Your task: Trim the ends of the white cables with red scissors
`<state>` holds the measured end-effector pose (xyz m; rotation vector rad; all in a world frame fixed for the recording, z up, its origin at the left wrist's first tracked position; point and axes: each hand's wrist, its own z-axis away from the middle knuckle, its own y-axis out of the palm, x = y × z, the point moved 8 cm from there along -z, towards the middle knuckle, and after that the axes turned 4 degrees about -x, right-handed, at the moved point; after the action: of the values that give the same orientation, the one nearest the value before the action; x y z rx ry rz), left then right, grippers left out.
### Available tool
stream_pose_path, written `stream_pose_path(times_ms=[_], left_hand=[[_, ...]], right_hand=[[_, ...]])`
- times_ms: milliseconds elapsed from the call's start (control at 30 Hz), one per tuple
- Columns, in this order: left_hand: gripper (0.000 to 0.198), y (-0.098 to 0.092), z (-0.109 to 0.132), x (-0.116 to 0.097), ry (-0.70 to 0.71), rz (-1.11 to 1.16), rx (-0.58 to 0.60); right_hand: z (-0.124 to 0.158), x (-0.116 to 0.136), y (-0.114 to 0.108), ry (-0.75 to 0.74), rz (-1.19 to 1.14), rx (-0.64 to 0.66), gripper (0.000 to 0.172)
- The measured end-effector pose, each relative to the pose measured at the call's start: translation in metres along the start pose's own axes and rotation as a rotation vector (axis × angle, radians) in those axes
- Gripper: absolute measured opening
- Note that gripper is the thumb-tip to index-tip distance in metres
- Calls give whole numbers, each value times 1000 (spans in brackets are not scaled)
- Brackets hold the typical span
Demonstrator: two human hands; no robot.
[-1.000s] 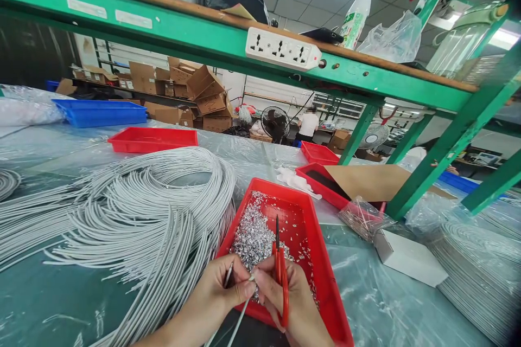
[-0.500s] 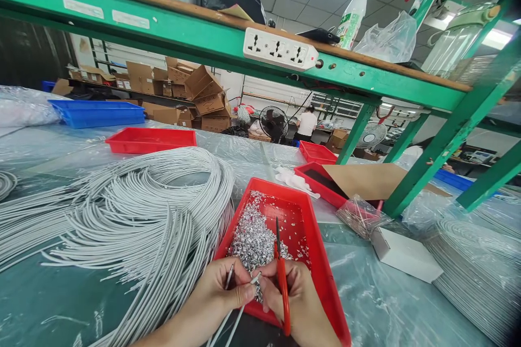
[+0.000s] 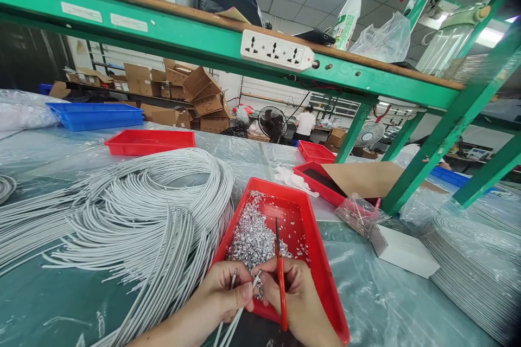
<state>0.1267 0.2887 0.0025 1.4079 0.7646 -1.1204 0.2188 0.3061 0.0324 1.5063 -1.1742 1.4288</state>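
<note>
Between finger and thumb, my left hand [image 3: 228, 294] pinches white cables [image 3: 233, 326] whose ends stick up past the fingers. My right hand [image 3: 291, 295] is closed around orange-handled scissors [image 3: 281, 282], blades pointing away from me. Its thumb and fingertips also meet near one cable end, though whether they grip it is hard to tell. Both hands are over the near end of a red tray [image 3: 321, 260]. A heap of small silvery metal pieces [image 3: 253, 233] lies in that tray, mostly on its left side. A large coil of white cables [image 3: 175, 195] spreads left of the hands.
A green shelf frame [image 3: 195, 27] with a power strip [image 3: 277, 50] crosses above the table. To the right are a white box [image 3: 402, 249], a bag of thin rods [image 3: 358, 216] and another cable coil [image 3: 472, 265]. Red [image 3: 150, 142] and blue [image 3: 100, 115] trays sit farther back.
The cable ends in my left hand have shifted slightly right and stand a little differently between the fingers. Both hands stay over the tray; the scissors remain in my right hand.
</note>
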Motion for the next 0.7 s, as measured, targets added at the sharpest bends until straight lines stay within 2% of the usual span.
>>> stream_pose_path(times_ms=[100, 167, 267, 333, 367, 467, 533, 600, 700], left_hand=[[42, 3, 0, 6, -47, -1, 33], [40, -2, 0, 7, -15, -47, -37], [43, -12, 2, 6, 60, -165, -133], [47, -13, 5, 7, 60, -241, -108], [48, -14, 6, 8, 52, -269, -90], [53, -18, 10, 13, -35, -298, -56], [50, -21, 10, 15, -97, -267, -69], [47, -25, 8, 11, -85, -225, -110], [47, -33, 7, -8, 61, -246, -211]], right_hand=[[-4, 14, -16, -158, 294, -108, 22], [-5, 20, -30, -217, 435, -200, 23], [-9, 21, -48, -205, 530, -278, 17], [-10, 22, -55, -201, 577, -307, 28], [-11, 22, -57, -208, 577, -307, 30], [-13, 21, -54, -244, 512, -262, 16], [-12, 17, -52, -242, 484, -235, 15], [-10, 11, -48, -206, 440, -200, 22], [-3, 4, -46, -139, 316, -183, 49]])
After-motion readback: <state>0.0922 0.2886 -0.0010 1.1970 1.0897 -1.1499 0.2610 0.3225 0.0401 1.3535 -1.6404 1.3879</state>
